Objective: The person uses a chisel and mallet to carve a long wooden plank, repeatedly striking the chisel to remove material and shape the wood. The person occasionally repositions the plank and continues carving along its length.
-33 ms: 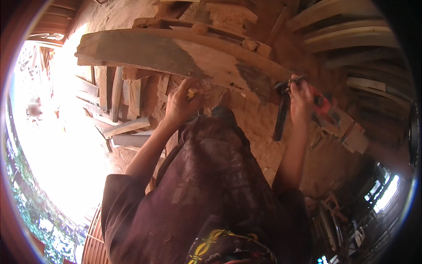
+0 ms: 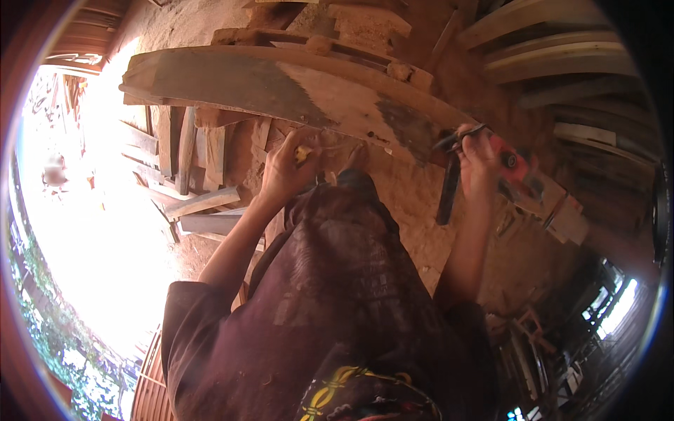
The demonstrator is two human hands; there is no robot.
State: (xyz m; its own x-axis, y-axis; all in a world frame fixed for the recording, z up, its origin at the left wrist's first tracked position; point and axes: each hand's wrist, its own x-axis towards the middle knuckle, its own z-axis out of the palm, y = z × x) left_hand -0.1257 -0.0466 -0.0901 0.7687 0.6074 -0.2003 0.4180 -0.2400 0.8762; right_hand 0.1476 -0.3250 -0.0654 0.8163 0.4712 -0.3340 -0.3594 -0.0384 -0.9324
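Below the near edge of a long, curved, dusty brown wooden board [image 2: 232, 84], I watched from afar the bare left hand [image 2: 283, 168], its fingers curled around a small yellow object [image 2: 302, 153] whose kind I could not tell. By the board's right end, the bare right hand [image 2: 481, 156] was clasped about one end of a red-bodied power tool [image 2: 511, 158] with black fittings; a straight black bar [image 2: 447, 196] stuck out below the fingers — part of the same tool, I judged, though the join was hidden. The board lay across the upper middle of the view, above reddish ground [image 2: 414, 217]; I could not tell whether either hand touched it. Little had just changed: the left hand had dipped slightly, and the right fingers had shifted their hold — to me, only a resettling of the grip, with the work at the same stage. Wooden offcuts [image 2: 203, 203] lay to the left.
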